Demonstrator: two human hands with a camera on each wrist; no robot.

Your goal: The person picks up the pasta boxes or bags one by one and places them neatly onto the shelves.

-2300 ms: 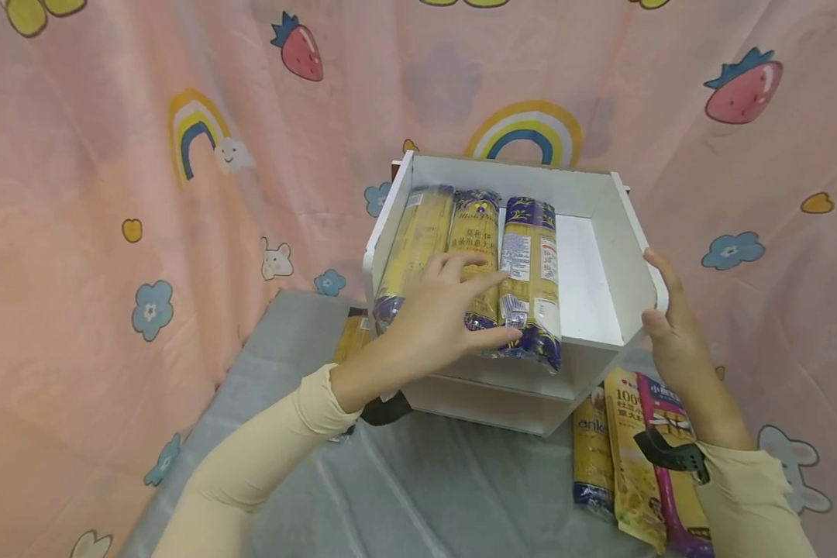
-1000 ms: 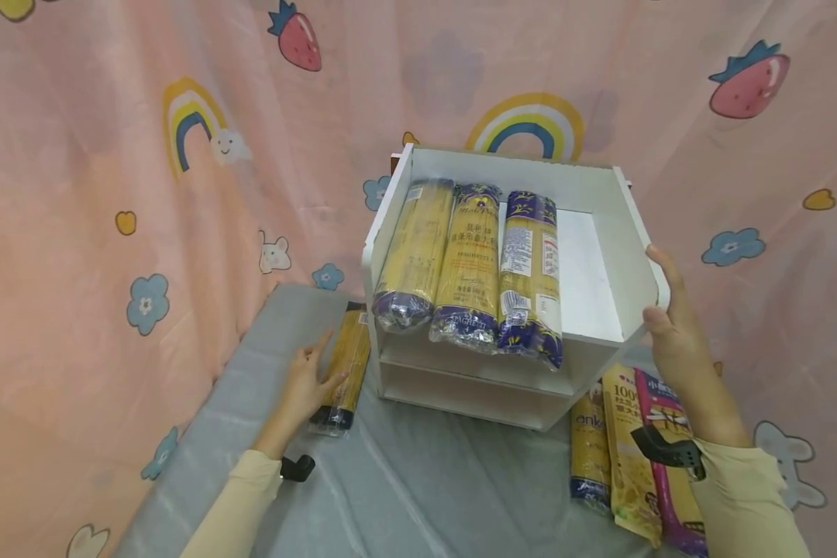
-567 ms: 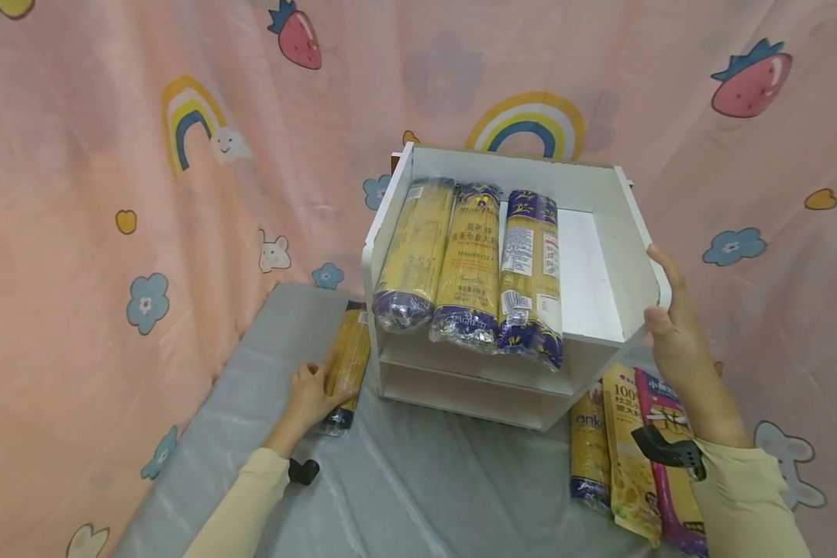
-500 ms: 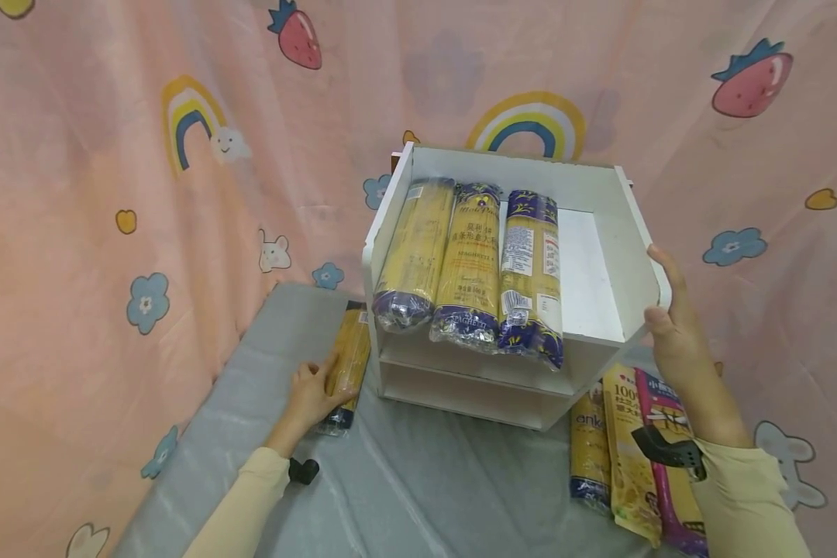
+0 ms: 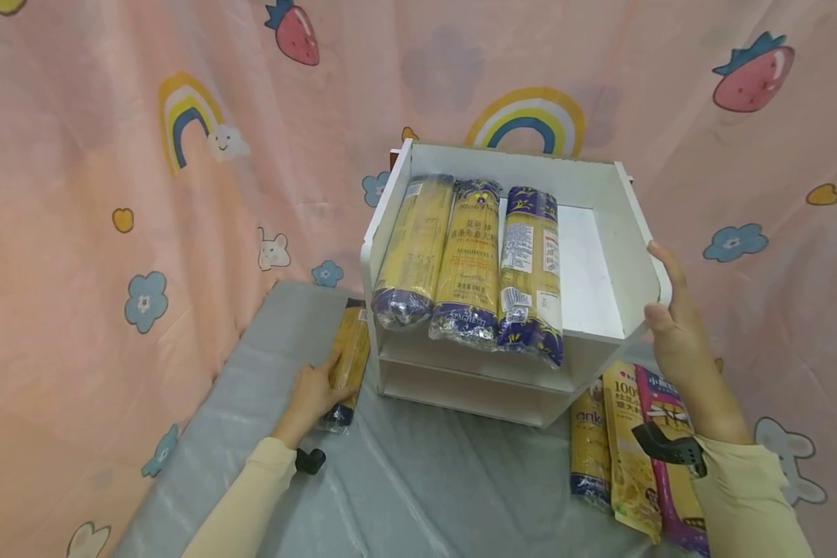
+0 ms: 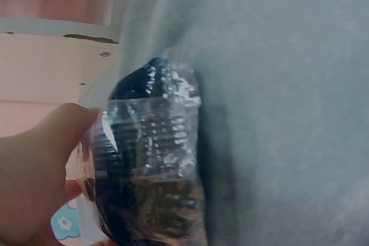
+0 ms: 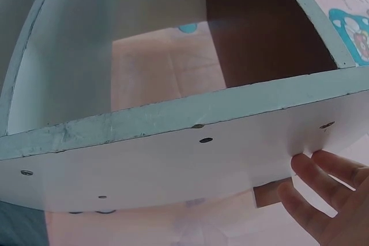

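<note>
Nearest, at 5 o'clock, a few flat packets (image 5: 631,453) lie on the grey table (image 5: 418,496) beside the right sleeve. At 8 o'clock the left hand (image 5: 311,394) curls round a spaghetti pack (image 5: 349,358) lying on the table just beside the white shelf (image 5: 621,263); the wrist view shows its crinkled dark end (image 6: 147,165) against the palm. At 3 o'clock the right hand (image 5: 673,325) grips the shelf's right side panel, thumb in front. On the top tier, at 12 o'clock, three spaghetti packs (image 5: 470,263) lie side by side, with bare board to their right. The step looks like picking up the fourth pack; next it must be lifted clear and laid in that gap.
</note>
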